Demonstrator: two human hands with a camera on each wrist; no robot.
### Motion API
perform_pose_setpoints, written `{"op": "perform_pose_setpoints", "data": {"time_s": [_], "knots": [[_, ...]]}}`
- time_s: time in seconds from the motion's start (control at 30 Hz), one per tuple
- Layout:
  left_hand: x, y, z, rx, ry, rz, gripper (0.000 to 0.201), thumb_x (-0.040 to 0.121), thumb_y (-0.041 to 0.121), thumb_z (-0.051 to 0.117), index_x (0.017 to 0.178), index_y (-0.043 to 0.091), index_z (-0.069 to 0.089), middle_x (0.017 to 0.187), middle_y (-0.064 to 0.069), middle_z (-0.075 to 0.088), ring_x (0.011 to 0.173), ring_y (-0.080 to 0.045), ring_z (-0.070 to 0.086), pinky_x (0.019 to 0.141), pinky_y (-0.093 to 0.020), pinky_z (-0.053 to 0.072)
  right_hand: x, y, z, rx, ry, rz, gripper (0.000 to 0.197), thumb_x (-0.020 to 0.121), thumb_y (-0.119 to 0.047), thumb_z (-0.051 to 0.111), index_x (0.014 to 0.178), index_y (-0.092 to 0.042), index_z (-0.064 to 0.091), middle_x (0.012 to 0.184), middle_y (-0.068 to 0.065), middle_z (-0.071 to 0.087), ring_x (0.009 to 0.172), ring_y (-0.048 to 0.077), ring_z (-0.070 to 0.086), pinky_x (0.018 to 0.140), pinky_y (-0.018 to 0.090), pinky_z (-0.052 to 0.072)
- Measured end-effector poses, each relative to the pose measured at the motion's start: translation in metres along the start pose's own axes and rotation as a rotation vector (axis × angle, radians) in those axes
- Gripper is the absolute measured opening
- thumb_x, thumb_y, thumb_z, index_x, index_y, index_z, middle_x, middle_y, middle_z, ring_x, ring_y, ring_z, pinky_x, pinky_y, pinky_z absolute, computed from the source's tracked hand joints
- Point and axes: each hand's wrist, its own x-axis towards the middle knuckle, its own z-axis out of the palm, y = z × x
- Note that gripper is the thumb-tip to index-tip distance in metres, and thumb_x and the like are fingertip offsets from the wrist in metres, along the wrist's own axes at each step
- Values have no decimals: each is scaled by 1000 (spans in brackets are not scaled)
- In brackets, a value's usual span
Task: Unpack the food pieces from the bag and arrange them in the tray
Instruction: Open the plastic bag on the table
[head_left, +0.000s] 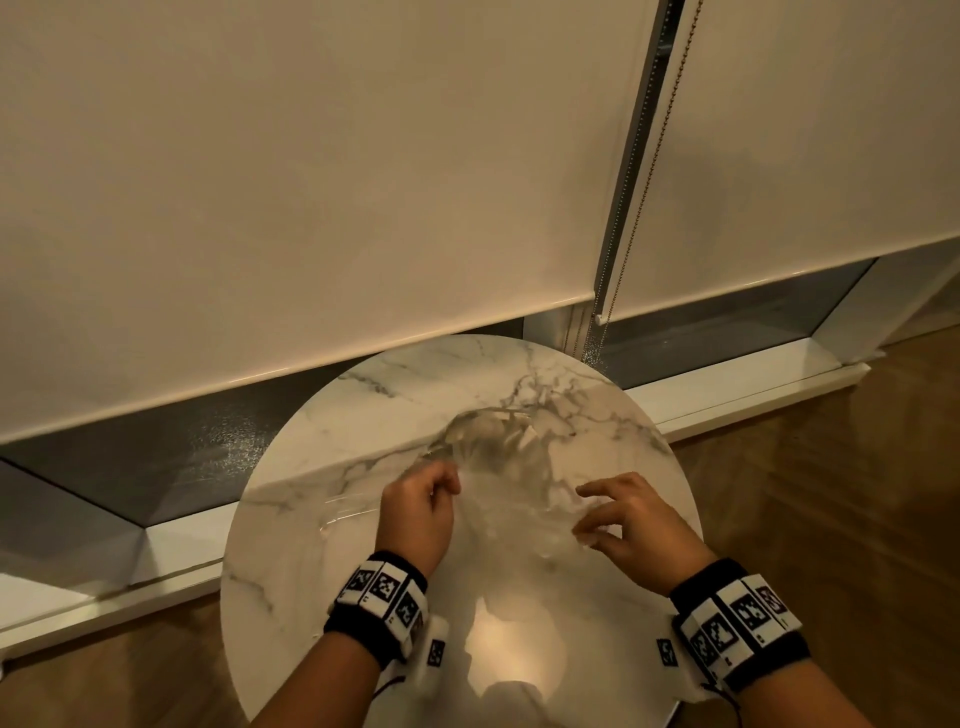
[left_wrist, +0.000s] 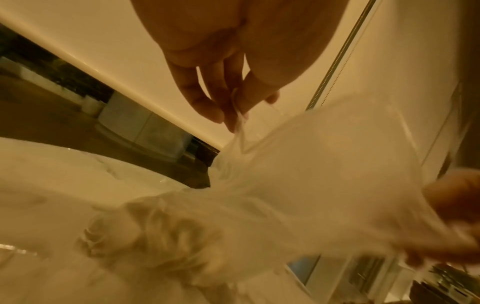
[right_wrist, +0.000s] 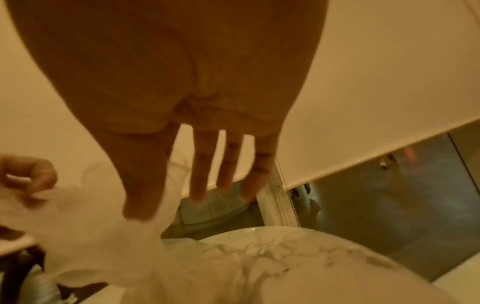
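Note:
A clear plastic bag (head_left: 498, 467) lies crumpled in the middle of a round marble table (head_left: 363, 405). My left hand (head_left: 447, 488) pinches the bag's near left edge between thumb and fingertips; the left wrist view shows the film (left_wrist: 311, 164) pulled up from that pinch (left_wrist: 236, 115). My right hand (head_left: 587, 519) holds the near right edge with thumb and forefinger, its other fingers spread straight (right_wrist: 197, 185). The film is stretched between both hands. Pale food pieces (left_wrist: 155, 226) show blurred inside the bag. I cannot make out a tray for certain.
A clear plastic edge (head_left: 343, 512) glints on the table left of my left hand. Roller blinds (head_left: 311, 182) with a bead chain (head_left: 641, 208) hang behind the table. A white window sill (head_left: 753, 384) and wooden floor (head_left: 831, 493) surround it.

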Motion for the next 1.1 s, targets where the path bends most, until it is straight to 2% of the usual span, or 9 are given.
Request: {"op": "perform_pose_setpoints", "data": {"time_s": [0.1, 0.23, 0.43, 0.53, 0.67, 0.77, 0.87, 0.97, 1.1], "knots": [[6, 0, -10, 134, -2, 126, 38, 73, -16, 61, 61, 19, 71, 101, 6, 71, 94, -13, 66, 85, -26, 52, -3, -2, -3, -133, -225, 251, 21, 91, -43, 61, 100, -29, 74, 113, -10, 64, 108, 12, 55, 86, 29, 49], [2, 4, -8, 309, -85, 243, 32, 77, -8, 64, 93, 16, 77, 106, 4, 69, 90, -18, 68, 80, -33, 58, -7, -6, -7, -114, -329, 328, 30, 90, -48, 57, 110, -30, 70, 117, -6, 66, 109, 14, 59, 92, 30, 50], [-16, 24, 7, 232, -96, 245, 28, 84, 43, 73, 103, 24, 70, 111, 15, 62, 67, -5, 62, 58, -22, 50, -1, -48, -34, 18, 31, 13, 32, 86, -48, 61, 116, -38, 64, 115, -16, 54, 112, 6, 45, 96, 22, 41], [-21, 30, 12, 189, -145, 296, 33, 81, 34, 78, 110, 23, 66, 118, 16, 57, 67, -3, 62, 57, -20, 50, 5, -76, -41, 242, 119, -96, 26, 82, -22, 60, 105, -30, 71, 99, -17, 63, 97, -1, 55, 87, 16, 46], [-18, 33, 17, 107, -228, 364, 54, 79, 1, 66, 130, 17, 59, 136, 10, 48, 84, -9, 63, 79, -22, 53, 14, -100, -22, 395, -123, 55, 42, 82, -2, 48, 109, -23, 74, 102, -10, 72, 94, 0, 64, 87, 21, 53], [-18, 41, 12, 112, -222, 426, 47, 78, 10, 67, 125, 15, 62, 131, 9, 52, 86, -11, 64, 80, -21, 53, 22, -95, -6, 454, 15, 146, 37, 81, 1, 47, 94, -22, 72, 93, -8, 71, 88, 5, 65, 80, 24, 54], [-22, 45, 6, 129, -150, 397, 35, 77, 23, 68, 111, 19, 65, 118, 12, 57, 83, -9, 64, 72, -26, 54, 32, -83, 3, 496, 32, 271, 28, 86, -1, 50, 94, -18, 71, 94, -5, 71, 90, 11, 65, 80, 23, 51], [-20, 42, 9, 117, -91, 350, 24, 82, 25, 72, 104, 19, 66, 106, 9, 57, 84, -8, 59, 72, -22, 51, 36, -78, 16, 535, -165, 317, 37, 92, -18, 55, 128, -19, 61, 116, -1, 66, 107, 15, 63, 92, 32, 53], [-19, 37, 14, 73, -154, 299, 36, 87, 6, 66, 121, 15, 62, 112, 9, 46, 87, 0, 51, 82, -11, 45, 29, -91, 28, 512, -221, 200, 60, 81, -41, 69, 135, -34, 44, 116, -17, 53, 109, 7, 56, 83, 22, 49]]}}
